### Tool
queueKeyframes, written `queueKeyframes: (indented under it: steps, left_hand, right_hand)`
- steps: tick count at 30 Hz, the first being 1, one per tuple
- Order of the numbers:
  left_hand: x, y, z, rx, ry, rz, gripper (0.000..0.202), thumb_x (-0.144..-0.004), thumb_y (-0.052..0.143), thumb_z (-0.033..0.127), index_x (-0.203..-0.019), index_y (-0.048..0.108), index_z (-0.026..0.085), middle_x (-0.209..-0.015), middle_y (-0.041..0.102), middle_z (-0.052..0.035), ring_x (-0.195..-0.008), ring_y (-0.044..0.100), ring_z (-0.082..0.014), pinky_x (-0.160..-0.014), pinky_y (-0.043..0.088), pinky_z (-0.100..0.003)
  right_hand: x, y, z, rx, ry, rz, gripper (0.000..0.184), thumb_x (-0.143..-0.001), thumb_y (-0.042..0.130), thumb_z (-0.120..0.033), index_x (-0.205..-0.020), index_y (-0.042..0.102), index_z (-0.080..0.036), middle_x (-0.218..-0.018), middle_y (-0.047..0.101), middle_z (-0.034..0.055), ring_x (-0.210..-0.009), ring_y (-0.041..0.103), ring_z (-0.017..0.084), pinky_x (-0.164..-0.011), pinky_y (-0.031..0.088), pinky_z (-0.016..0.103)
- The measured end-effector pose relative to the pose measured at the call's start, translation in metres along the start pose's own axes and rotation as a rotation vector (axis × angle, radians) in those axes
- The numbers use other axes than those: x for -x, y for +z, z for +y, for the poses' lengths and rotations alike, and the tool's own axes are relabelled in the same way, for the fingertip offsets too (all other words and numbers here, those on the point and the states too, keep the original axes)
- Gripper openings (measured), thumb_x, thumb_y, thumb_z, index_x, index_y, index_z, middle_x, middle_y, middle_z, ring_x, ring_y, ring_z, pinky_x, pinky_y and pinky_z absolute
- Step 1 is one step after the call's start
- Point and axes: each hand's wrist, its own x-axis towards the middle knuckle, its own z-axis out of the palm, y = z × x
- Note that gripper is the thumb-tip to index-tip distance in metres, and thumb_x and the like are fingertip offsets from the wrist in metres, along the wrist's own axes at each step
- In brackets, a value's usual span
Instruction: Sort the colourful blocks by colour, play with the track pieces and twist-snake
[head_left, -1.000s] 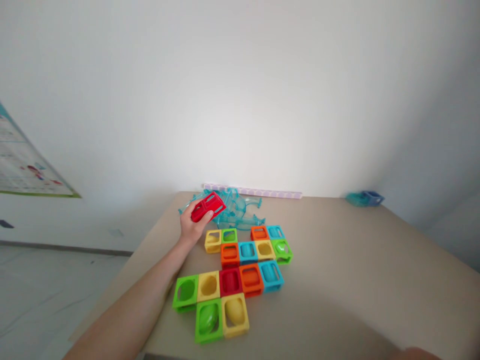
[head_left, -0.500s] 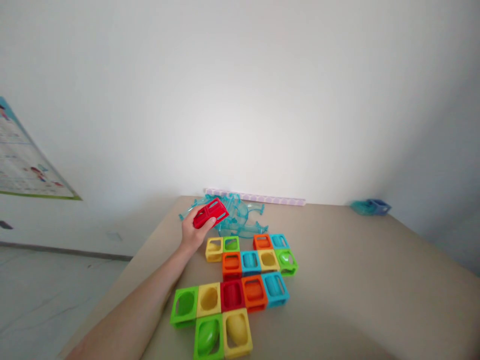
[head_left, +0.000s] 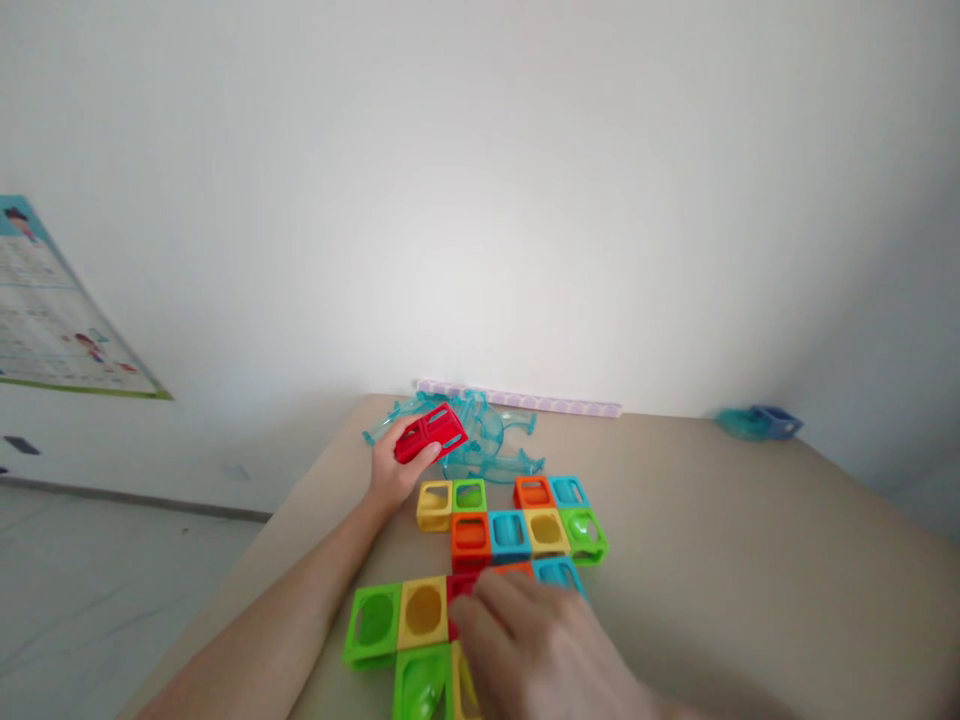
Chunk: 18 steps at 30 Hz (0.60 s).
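My left hand (head_left: 393, 470) is closed on a red toy block (head_left: 433, 433) with slotted openings, held above the table's far left part. My right hand (head_left: 529, 635) is over the front blocks, fingers bent and blurred. It hides much of a red block (head_left: 463, 588), a yellow block (head_left: 466, 690) and an orange one; whether it touches them I cannot tell. Left of it sit a yellow block (head_left: 423, 612) and green blocks (head_left: 373, 624). Behind, another joined group has an orange block (head_left: 471, 538), a blue block (head_left: 509, 535) and a green block (head_left: 584, 535).
Clear teal plastic track pieces (head_left: 487, 440) lie behind my left hand. A lilac patterned strip (head_left: 517, 398) runs along the wall. At the table's far right are a dark blue block (head_left: 776, 421) and a teal piece (head_left: 740, 423). A poster (head_left: 52, 310) hangs at left.
My right hand has come into view from the lower right, over the front blocks. My left hand still holds the red block. The view has shifted slightly.
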Motion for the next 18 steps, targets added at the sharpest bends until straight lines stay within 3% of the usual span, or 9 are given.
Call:
queueKeyframes:
  steps: [2, 5, 9, 14, 18]
  left_hand:
    - [0.000, 0.000, 0.001, 0.013, -0.010, -0.008, 0.038, -0.071, 0.073, 0.036, -0.103, 0.065, 0.018, -0.093, 0.071, -0.0048, -0.082, 0.068, -0.0229, -0.076, 0.056, -0.035]
    - [0.000, 0.000, 0.001, 0.054, -0.024, -0.020, 0.037, -0.069, 0.074, 0.035, -0.101, 0.066, 0.018, -0.091, 0.071, -0.0039, -0.080, 0.066, -0.0220, -0.075, 0.055, -0.034]
    - [-0.002, -0.002, 0.000, 0.170, -0.066, -0.039, 0.037, -0.067, 0.077, 0.032, -0.100, 0.067, 0.018, -0.089, 0.071, -0.0033, -0.078, 0.066, -0.0204, -0.071, 0.054, -0.031]
    - [-0.003, -0.004, 0.000, 0.424, -0.145, -0.154, 0.037, -0.076, 0.065, 0.041, -0.104, 0.063, 0.018, -0.071, 0.068, -0.0009, -0.050, 0.061, -0.0156, -0.045, 0.046, -0.026]
    - [0.000, 0.001, 0.003, 0.567, -0.204, -0.255, 0.038, -0.075, 0.064, 0.043, -0.103, 0.062, 0.017, -0.063, 0.068, -0.0019, -0.048, 0.063, -0.0185, -0.043, 0.047, -0.027]
  right_hand:
    - [-0.013, -0.018, 0.021, -0.010, 0.041, 0.013, 0.018, -0.090, 0.055, -0.027, -0.102, 0.061, -0.016, -0.101, 0.061, 0.0098, -0.087, 0.058, 0.021, -0.070, 0.045, 0.031]
    - [-0.025, -0.031, 0.040, -0.053, -0.033, -0.069, 0.016, -0.085, 0.060, -0.027, -0.098, 0.062, -0.018, -0.100, 0.058, 0.0057, -0.084, 0.056, 0.018, -0.071, 0.042, 0.029]
    - [-0.029, -0.023, 0.044, -0.086, -0.070, -0.120, 0.026, -0.080, 0.066, -0.040, -0.093, 0.064, -0.017, -0.095, 0.058, 0.0045, -0.083, 0.055, 0.019, -0.069, 0.040, 0.030]
    - [-0.029, -0.015, 0.043, -0.130, 0.047, -0.116, 0.029, -0.077, 0.069, -0.047, -0.085, 0.066, -0.019, -0.093, 0.057, 0.0040, -0.083, 0.055, 0.021, -0.068, 0.039, 0.031]
    - [-0.031, -0.014, 0.047, -0.179, 0.126, -0.099, 0.032, -0.071, 0.076, -0.045, -0.081, 0.061, -0.019, -0.090, 0.056, 0.0014, -0.076, 0.055, 0.018, -0.061, 0.034, 0.028]
